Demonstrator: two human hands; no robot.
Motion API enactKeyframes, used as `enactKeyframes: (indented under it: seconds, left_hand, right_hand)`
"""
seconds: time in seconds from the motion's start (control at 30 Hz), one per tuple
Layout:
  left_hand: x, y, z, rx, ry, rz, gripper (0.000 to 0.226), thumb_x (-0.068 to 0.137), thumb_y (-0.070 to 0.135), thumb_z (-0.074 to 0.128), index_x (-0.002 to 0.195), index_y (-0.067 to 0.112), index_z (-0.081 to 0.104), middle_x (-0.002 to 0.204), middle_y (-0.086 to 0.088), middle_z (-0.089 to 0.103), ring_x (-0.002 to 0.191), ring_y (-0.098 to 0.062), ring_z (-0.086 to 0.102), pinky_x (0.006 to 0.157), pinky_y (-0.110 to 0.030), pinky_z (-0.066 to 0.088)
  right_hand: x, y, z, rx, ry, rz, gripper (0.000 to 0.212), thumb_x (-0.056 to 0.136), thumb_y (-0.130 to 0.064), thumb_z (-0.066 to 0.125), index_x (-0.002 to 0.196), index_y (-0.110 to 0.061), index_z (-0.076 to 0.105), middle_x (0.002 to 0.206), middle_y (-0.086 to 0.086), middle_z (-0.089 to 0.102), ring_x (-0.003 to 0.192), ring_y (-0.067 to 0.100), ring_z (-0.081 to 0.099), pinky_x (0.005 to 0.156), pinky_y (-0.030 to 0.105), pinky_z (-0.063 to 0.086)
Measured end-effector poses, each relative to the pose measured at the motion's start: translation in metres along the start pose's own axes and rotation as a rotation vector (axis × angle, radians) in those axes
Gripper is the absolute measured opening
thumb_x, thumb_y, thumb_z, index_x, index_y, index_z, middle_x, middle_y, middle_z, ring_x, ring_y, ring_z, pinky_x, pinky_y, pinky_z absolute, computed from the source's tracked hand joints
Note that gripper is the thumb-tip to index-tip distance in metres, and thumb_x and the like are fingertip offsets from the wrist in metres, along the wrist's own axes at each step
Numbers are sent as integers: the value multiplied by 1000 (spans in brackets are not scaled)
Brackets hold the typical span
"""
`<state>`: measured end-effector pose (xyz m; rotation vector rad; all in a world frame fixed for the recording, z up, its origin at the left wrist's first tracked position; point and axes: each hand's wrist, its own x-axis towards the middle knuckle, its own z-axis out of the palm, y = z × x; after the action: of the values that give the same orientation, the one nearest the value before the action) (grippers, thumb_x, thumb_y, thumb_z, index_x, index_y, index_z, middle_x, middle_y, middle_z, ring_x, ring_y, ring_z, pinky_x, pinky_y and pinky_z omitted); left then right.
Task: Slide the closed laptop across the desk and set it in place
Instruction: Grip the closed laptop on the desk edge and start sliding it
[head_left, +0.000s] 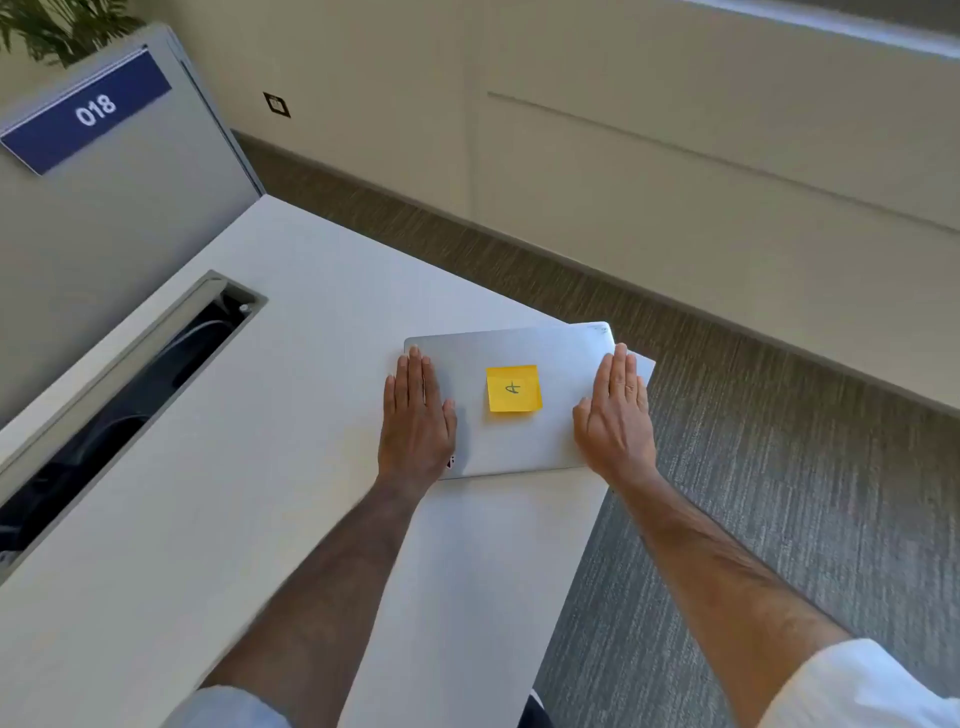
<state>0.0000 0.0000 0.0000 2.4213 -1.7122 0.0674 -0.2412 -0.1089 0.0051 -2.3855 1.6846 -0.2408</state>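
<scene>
A closed silver laptop (524, 441) lies flat near the right corner of the white desk (234, 493). A yellow sticky note (513, 388) with a handwritten mark is stuck on its lid. My left hand (415, 415) rests flat on the laptop's left edge, fingers together and pointing away from me. My right hand (618, 415) lies flat on the laptop's right edge in the same way. The laptop's far right corner reaches the desk's edge and partly overhangs it.
A grey cable slot (130, 395) with dark cables runs along the desk's left side. Behind it stands a grey partition (119, 218) with a blue sign reading 018. Carpeted floor (779, 493) lies past the desk's right edge, with a beige wall beyond.
</scene>
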Motion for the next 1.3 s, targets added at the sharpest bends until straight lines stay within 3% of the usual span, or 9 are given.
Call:
enactKeyframes:
  seconds: [0.23, 0.37, 0.5, 0.63, 0.73, 0.9, 1.03, 1.3]
  left_hand:
    - [-1, -1, 5, -28, -61, -110, 67, 103, 34, 22, 155, -8, 25, 165, -27, 22, 152, -40, 26, 124, -52, 22]
    - [3, -3, 7, 25, -83, -123, 66, 103, 35, 26, 153, -8, 32, 163, -28, 26, 139, -43, 42, 113, -53, 37]
    - [7, 0, 6, 120, -126, -152, 60, 104, 37, 37, 148, -3, 42, 160, -27, 33, 105, -39, 56, 81, -46, 48]
    - [7, 4, 2, 108, -155, -197, 60, 101, 40, 46, 148, 2, 42, 133, -25, 52, 95, -37, 55, 73, -43, 47]
    - [7, 6, -1, 90, -160, -227, 59, 100, 40, 48, 147, 4, 43, 112, -20, 54, 88, -34, 54, 66, -40, 46]
    - [8, 15, -2, -31, -180, -307, 59, 101, 40, 42, 149, 7, 37, 116, -20, 47, 97, -36, 51, 55, -40, 53]
    - [13, 16, -3, -77, -187, -353, 57, 103, 46, 41, 148, 11, 34, 121, -19, 42, 104, -37, 50, 58, -43, 53]
    - [17, 16, 1, -191, -149, -420, 62, 100, 51, 43, 147, 12, 31, 121, -20, 41, 99, -42, 54, 64, -45, 52]
  right_hand:
    - [1, 5, 7, 8, -24, 81, 73, 94, -33, 19, 157, 3, 11, 167, 19, 3, 155, 34, 2, 126, 50, 12]
    - [4, 4, 6, -2, -39, 113, 72, 94, -34, 19, 155, 4, 17, 166, 22, 12, 151, 40, 19, 121, 52, 23]
    - [9, 4, 3, -81, -31, 105, 67, 94, -33, 26, 148, 5, 30, 158, 23, 30, 120, 39, 46, 91, 51, 44]
    - [15, 2, 1, -159, -29, 108, 65, 93, -38, 31, 140, 6, 39, 139, 22, 46, 97, 39, 51, 72, 47, 45]
    - [19, -1, -1, -178, -36, 121, 65, 94, -43, 31, 137, 5, 41, 124, 20, 49, 90, 37, 50, 63, 44, 44]
    - [22, -3, -2, -190, -59, 130, 64, 97, -43, 44, 137, 6, 40, 117, 21, 49, 89, 38, 50, 59, 43, 44]
    - [23, -6, -2, -161, -39, 150, 64, 96, -45, 45, 135, 6, 42, 115, 21, 50, 89, 38, 51, 59, 44, 45]
    - [27, 1, -2, -14, 34, 161, 69, 93, -51, 51, 136, 2, 41, 117, 18, 49, 96, 37, 51, 68, 44, 47]
